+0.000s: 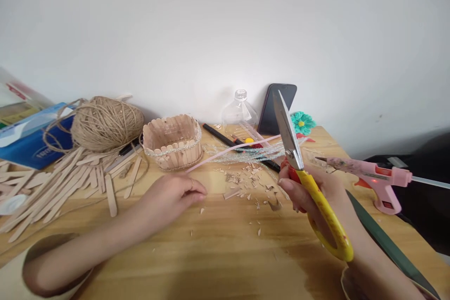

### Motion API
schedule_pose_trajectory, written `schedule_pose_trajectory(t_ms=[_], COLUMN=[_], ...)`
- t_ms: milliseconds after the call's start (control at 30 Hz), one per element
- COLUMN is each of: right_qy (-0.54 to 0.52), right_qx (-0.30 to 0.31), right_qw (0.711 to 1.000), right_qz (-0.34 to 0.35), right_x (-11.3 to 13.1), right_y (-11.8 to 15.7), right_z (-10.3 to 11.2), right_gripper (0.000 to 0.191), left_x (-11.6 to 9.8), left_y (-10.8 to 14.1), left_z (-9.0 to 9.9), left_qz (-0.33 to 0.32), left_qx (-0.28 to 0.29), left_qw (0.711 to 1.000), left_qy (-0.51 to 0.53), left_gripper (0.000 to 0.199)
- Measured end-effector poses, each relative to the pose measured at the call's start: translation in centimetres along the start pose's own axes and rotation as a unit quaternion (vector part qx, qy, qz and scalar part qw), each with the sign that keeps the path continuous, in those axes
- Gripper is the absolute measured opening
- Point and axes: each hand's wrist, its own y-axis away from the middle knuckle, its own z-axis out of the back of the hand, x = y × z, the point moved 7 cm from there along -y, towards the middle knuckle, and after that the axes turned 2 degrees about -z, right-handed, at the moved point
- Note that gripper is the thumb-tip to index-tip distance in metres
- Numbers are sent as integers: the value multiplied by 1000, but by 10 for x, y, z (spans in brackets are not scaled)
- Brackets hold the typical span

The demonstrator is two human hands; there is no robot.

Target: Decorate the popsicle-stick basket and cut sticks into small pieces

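Observation:
My right hand (325, 187) grips a pair of scissors (291, 131) with yellow and red handles. Their blades are together and point up and away from me. My left hand (174, 197) rests on the table in front of a small oval basket (172, 145) made of cut wooden sticks, with a glittery trim around it. The left fingers are curled together, and no object shows in them. A thin pink strip (232, 151) runs from just behind the left hand toward the scissors. Silvery beaded strands (242, 153) lie beside that strip, behind some wood scraps (246, 178).
At left are a ball of twine (107, 122), loose craft sticks (63, 183) and a blue tissue pack (38, 143). A clear bottle top (239, 108), a phone (269, 112) and a green flower (303, 123) stand by the wall. At right lies a pink glue gun (385, 176).

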Motion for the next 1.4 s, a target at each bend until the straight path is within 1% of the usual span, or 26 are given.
schedule_pose_trajectory(t_ms=[100,167,267,367,533,633,800,900,967,1033,1100,1200,1300,1333,1400], right_qy=[-5,-4,6,8,6,33,141,243,307,357,383,393,394,395,409], right_qx=[2,4,-1,-11,-12,-15,-4,-24,-42,-54,-47,-16,18,25,20], right_qw=[1000,1000,1000,1000,1000,999,989,967,947,930,922,919,919,918,912], right_qz=[-8,-17,-20,-11,-10,-9,-43,-74,-86,-70,-39,-6,0,3,16], right_x=[-3,-6,-8,-6,-1,3,-2,-14,-24,-30,-35,-42,-49,-50,-49], right_y=[0,-1,-1,0,-1,-1,10,24,35,43,50,55,54,54,53], right_z=[-1,-2,-1,1,5,8,11,17,22,24,20,12,6,5,4], right_gripper=[34,35,37,37,35,35,36,39,35,31,31,33,34,35,36], left_x=[-17,-28,-35,-37,-35,-31,-24,-22,-23,-26,-29,-31,-32,-33,-35], left_y=[-16,-29,-47,-56,-58,-58,-49,-44,-42,-44,-47,-53,-58,-59,-61], left_z=[9,8,-1,-7,-9,-6,7,13,12,8,4,-1,-1,-1,-1], left_qz=[-57,-88,-88,-76,-85,-89,-82,-90,-104,-117,-125,-121,-101,-94,-85], left_qx=[-36,-50,-28,-6,-17,-31,-66,-83,-83,-78,-70,-58,-51,-48,-42], left_qw=[995,986,967,956,957,962,975,979,979,978,978,979,980,980,981], left_qy=[-77,-132,-237,-285,-276,-255,-196,-164,-154,-152,-153,-156,-163,-166,-171], left_gripper=[20,24,29,29,27,26,21,21,22,23,24,25,24,23,21])
